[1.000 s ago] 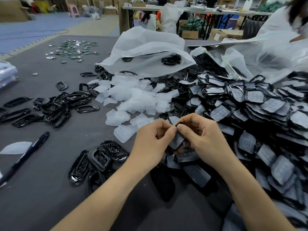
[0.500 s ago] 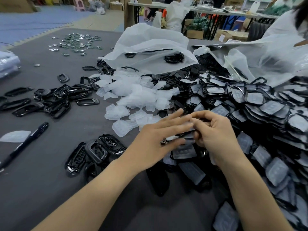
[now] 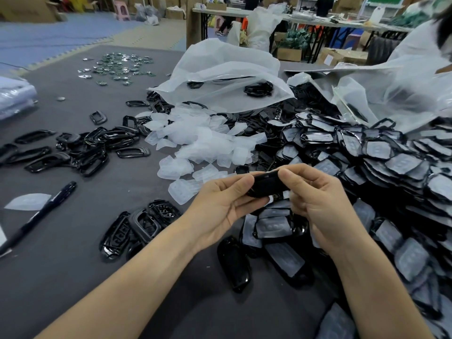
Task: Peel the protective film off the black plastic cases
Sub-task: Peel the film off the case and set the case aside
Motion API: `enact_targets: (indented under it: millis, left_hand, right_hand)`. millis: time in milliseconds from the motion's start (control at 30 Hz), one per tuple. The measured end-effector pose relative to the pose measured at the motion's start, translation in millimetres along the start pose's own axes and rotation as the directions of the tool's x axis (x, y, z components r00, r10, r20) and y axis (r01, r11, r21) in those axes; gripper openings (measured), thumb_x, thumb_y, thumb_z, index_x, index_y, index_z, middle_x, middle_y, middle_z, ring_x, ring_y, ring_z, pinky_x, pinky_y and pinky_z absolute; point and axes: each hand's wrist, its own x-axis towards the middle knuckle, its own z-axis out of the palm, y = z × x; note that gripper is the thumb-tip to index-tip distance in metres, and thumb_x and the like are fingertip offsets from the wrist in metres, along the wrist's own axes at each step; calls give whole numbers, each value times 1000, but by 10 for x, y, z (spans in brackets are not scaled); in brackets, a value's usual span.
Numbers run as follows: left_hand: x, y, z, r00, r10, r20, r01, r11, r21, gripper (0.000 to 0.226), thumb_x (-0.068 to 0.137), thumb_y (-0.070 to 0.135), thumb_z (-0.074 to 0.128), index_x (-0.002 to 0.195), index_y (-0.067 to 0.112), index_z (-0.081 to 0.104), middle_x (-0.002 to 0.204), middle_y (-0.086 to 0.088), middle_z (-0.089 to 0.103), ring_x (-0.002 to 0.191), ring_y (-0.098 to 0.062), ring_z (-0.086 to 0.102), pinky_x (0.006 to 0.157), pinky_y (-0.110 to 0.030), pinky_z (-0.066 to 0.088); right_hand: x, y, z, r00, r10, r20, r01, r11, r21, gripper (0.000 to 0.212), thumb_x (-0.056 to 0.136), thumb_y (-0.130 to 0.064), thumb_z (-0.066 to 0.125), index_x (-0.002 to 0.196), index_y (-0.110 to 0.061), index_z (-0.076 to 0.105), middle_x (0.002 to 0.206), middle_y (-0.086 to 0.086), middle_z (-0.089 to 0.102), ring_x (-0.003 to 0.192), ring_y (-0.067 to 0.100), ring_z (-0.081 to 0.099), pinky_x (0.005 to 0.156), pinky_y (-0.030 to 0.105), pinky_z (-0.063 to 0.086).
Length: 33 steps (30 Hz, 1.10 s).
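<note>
A black plastic case point(image 3: 265, 185), seemingly peeled clean, is being pinched endwise between left hand point(image 3: 225, 203) and right hand point(image 3: 315, 199), likely being readied for setting aside leftward.

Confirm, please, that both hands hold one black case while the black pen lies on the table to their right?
Not quite: in the head view the black pen lies on the table to their left; the left hand and right hand hold one black case.
</note>
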Motion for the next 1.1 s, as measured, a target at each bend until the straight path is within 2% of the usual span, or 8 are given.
enact_targets:
  millis: [100, 233, 400, 567, 767, 933, 1033, 1100]
  left_hand:
    - [-3, -3, 0, 999, -46, -12, 45, 996, -72, 23, 75, 18, 62, 87, 7, 79, 94, -13, 75, 85, -20, 73, 71, -25, 59]
    - [-11, -13, -3, 998, -69, 12, 70, 994, -86, 25, 77, 18, 61, 90, 7, 78, 97, -14, 75, 87, -20, 73, 72, -24, 59]
    - [-14, -24, 1, 995, -80, 53, 85, 990, -116, 29, 81, 16, 59, 101, 4, 75, 106, -16, 72, 95, -22, 72, 77, -25, 58]
    - [0, 5, -3, 996, -45, 73, 54, 991, -123, 31, 81, 5, 56, 107, 9, 74, 111, -13, 71, 96, -21, 71, 80, -27, 58]
    - [0, 37, -14, 1000, -1, 20, 3, 992, -123, 37, 79, 6, 57, 114, 12, 70, 112, -13, 71, 94, -20, 72, 77, -26, 58]
    - [-8, 39, -3, 999, 31, 15, -29, 993, -116, 45, 78, 7, 58, 121, 15, 61, 106, -12, 73, 87, -19, 73, 73, -26, 59]
    - [-12, 52, -2, 999, 36, 8, -35, 993, -113, 45, 77, 8, 58, 122, 14, 60, 106, -12, 73, 86, -18, 73, 73, -26, 59]
    - [-19, 54, 0, 999, 34, -1, -34, 993, -115, 44, 77, 7, 59, 121, 11, 61, 106, -13, 73, 86, -18, 73, 73, -26, 59]
  right_hand:
    - [-4, 14, 19, 1000, 27, 15, -28, 997, 65, 14, 72, -27, 67, 73, -15, 74, 58, 0, 47, 48, 6, 38, 44, 16, 37]
    - [14, 33, -21, 999, 16, 48, -18, 999, 40, 16, 70, -28, 67, 68, -13, 72, 65, 1, 63, 54, 9, 52, 54, 19, 48]
    - [33, 39, -27, 999, 17, 33, -19, 997, 77, 16, 68, -31, 68, 62, -17, 72, 69, 4, 68, 58, 11, 62, 58, 19, 53]
    - [56, 61, -48, 996, 78, -45, -70, 984, 162, 14, 66, -26, 71, 60, -13, 72, 59, 4, 62, 54, 12, 62, 61, 21, 56]
    - [26, -21, -73, 985, 150, 83, -168, 944, 285, 10, 68, -11, 67, 58, -10, 72, 55, 5, 57, 56, 11, 63, 66, 24, 57]
    - [2, -64, -39, 981, 180, 74, -194, 920, 342, 14, 68, -7, 64, 55, -5, 68, 54, 8, 53, 50, 11, 60, 62, 24, 57]
    - [12, -57, -31, 976, 195, 94, -217, 897, 385, 12, 69, -7, 63, 61, -3, 70, 59, 9, 54, 50, 9, 58, 62, 24, 57]
    - [20, -50, -42, 966, 227, 124, -259, 863, 434, 13, 70, -7, 63, 73, 3, 70, 67, 11, 56, 49, 8, 56, 62, 24, 57]
